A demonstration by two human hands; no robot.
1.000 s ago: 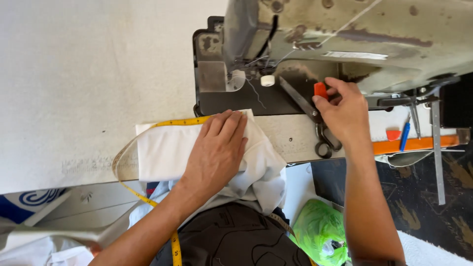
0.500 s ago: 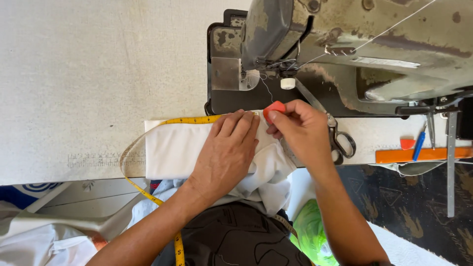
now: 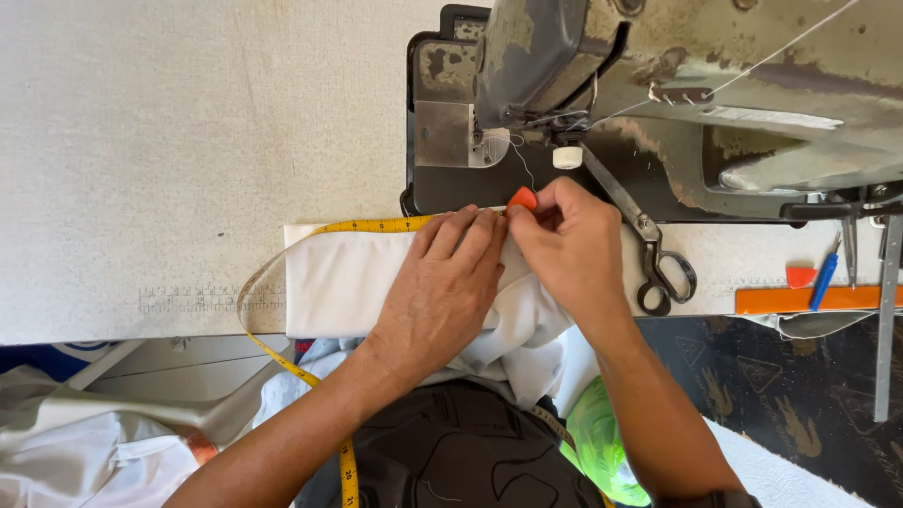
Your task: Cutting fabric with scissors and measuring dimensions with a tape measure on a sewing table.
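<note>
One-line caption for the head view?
Left hand flattens white fabric while right hand pinches orange chalk beside a sewing machine.

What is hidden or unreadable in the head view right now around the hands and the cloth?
- Orange chalk piece: mostly hidden inside the right hand; its shape is unclear.
- White cloth: the part under the left hand is covered, so any mark there is unseen.
- Yellow tape measure: runs beneath both hands.
- Needle area: shadowed by the sewing machine head.
- Scissors: blade tips partly hidden by the machine.
</note>
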